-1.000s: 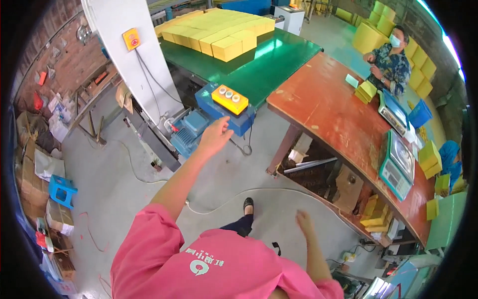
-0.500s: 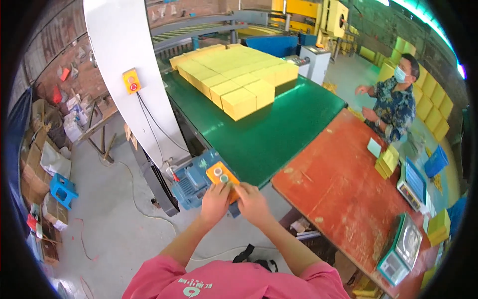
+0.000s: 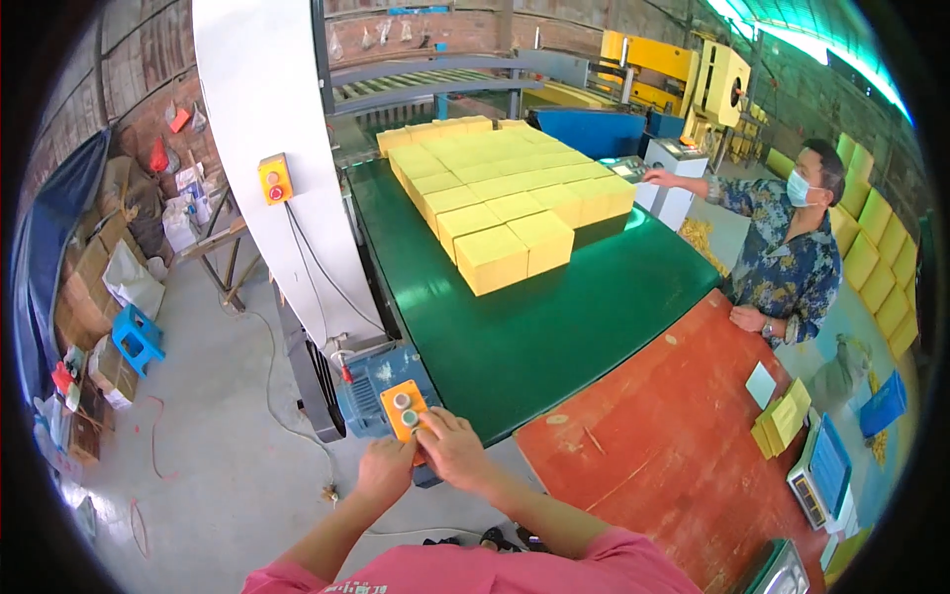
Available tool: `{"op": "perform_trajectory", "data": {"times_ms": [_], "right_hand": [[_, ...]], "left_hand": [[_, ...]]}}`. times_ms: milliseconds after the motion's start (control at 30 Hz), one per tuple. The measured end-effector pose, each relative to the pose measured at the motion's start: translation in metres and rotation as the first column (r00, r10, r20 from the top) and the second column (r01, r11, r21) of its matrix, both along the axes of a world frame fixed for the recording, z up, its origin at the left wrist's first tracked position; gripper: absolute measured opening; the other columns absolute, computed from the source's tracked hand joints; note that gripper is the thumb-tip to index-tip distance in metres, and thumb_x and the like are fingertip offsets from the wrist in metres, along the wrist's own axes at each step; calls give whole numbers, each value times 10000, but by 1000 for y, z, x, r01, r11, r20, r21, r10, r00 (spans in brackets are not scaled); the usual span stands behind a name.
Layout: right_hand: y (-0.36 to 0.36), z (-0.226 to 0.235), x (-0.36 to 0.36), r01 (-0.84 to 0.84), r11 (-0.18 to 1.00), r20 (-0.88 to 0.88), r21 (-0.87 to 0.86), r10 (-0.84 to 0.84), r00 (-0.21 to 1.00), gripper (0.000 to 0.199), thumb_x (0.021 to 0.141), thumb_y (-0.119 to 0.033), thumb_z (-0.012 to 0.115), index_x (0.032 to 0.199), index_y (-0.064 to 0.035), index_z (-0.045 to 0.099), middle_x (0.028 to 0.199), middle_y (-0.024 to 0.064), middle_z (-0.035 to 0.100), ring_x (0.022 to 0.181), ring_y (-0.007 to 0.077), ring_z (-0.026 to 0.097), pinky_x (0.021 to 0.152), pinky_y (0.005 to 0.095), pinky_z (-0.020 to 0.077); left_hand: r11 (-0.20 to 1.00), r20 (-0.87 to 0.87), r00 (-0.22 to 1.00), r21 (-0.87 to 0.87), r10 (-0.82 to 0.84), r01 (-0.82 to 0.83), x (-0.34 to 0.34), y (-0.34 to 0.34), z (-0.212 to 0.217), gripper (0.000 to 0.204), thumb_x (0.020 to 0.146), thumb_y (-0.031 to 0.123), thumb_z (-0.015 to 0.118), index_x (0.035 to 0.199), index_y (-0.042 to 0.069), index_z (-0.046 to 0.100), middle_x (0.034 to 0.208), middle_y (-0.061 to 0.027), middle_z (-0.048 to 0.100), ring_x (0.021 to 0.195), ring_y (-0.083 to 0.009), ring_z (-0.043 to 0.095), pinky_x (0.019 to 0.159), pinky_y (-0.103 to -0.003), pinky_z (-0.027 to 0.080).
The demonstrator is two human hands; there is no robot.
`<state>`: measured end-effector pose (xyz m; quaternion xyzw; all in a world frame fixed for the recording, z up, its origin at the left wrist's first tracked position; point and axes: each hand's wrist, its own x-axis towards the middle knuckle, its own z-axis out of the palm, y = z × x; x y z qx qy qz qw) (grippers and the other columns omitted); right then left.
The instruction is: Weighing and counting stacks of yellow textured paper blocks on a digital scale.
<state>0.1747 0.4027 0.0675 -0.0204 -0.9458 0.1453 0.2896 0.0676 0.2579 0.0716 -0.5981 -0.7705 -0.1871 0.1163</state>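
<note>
Both hands are at an orange push-button box (image 3: 392, 392), which has two round buttons on its face and lies over a blue electric motor (image 3: 358, 404). My left hand (image 3: 384, 469) is closed on the lower left side of the box. My right hand (image 3: 453, 451) grips its lower right side, fingers along the edge near the green button (image 3: 410, 419). Some fingertips are hidden behind the box. Beyond it runs a green conveyor belt (image 3: 524, 346), bearing rows of yellow blocks (image 3: 492, 259) packed side by side.
A red-brown table (image 3: 653, 436) adjoins the belt, with yellow stacks (image 3: 782, 420) and a scale (image 3: 823, 473) on it. Across it stands a masked person (image 3: 792, 247), one arm stretched to a control console (image 3: 673, 183). A white post (image 3: 267, 109) carries another button box (image 3: 275, 179).
My view has tilted up, and the button box with my hands appears lower left. The other person has stretched an arm toward the console and rests the other hand on the table edge.
</note>
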Motion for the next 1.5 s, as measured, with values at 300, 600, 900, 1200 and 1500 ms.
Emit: {"op": "perform_trajectory", "data": {"times_ms": [300,600,900,1200,1500], "right_hand": [[-4,-18,-6,-56,988,-65,-141,47,997,286,796,-139,655,1037,-46,533,1311,144,518,1222,339,521,910,465,462],[-20,-23,-6,129,982,-42,-136,-136,990,410,778,-124,703,1139,-52,522,1408,155,471,1277,373,492,974,474,437],[-38,-8,-7,272,944,-52,-185,-286,957,381,768,-111,697,1119,-34,569,1393,160,492,1277,372,489,985,468,432],[-45,-7,-9,368,911,-67,-187,-385,920,340,777,-123,682,1101,-54,606,1369,161,514,1266,361,497,969,449,447],[-52,-12,-11,390,894,-33,-219,-406,913,322,800,-132,676,1105,-74,590,1344,164,527,1251,375,504,958,458,458]], "left_hand": [[990,5,996,-111,88,-87,7,3,1,94,805,153,641,859,101,585,613,-75,616,526,-277,632,467,-414,489],[996,99,994,-76,-38,46,-9,4,3,93,823,157,626,807,102,552,600,-84,609,517,-273,637,461,-413,489],[987,140,980,-56,-145,154,-21,7,-2,123,829,169,639,802,85,553,588,-114,611,524,-296,637,486,-428,496],[965,82,974,-143,-212,222,-30,11,0,124,832,180,617,864,90,538,594,-96,626,521,-273,655,490,-402,516],[961,82,967,-119,-240,249,-35,9,-7,157,822,175,621,893,77,522,597,-111,633,513,-296,652,491,-425,520]]}}
